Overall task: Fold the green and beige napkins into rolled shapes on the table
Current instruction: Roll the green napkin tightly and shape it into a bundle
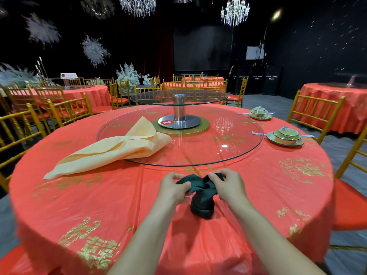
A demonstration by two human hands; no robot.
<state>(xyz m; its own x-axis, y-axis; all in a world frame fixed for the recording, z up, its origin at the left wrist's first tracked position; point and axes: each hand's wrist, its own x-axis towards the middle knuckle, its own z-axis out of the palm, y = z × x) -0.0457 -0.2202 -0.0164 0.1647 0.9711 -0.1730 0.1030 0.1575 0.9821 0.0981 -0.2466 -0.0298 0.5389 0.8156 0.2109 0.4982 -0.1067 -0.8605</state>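
Note:
The dark green napkin [201, 195] stands as a rolled shape on the red tablecloth [119, 205] near the front edge, its rolled base down and two flaps spread at the top. My left hand [174, 188] pinches the left flap and my right hand [228, 186] pinches the right flap. The beige napkin [111, 149] lies loosely folded and unrolled at the left, its far end resting on the glass turntable [228, 143].
A second, raised glass disc [178, 96] stands on a metal post at the table's centre. Two place settings of green bowls on plates [285, 136] sit at the right rim. Gold chairs [313, 110] ring the table; more red tables stand behind.

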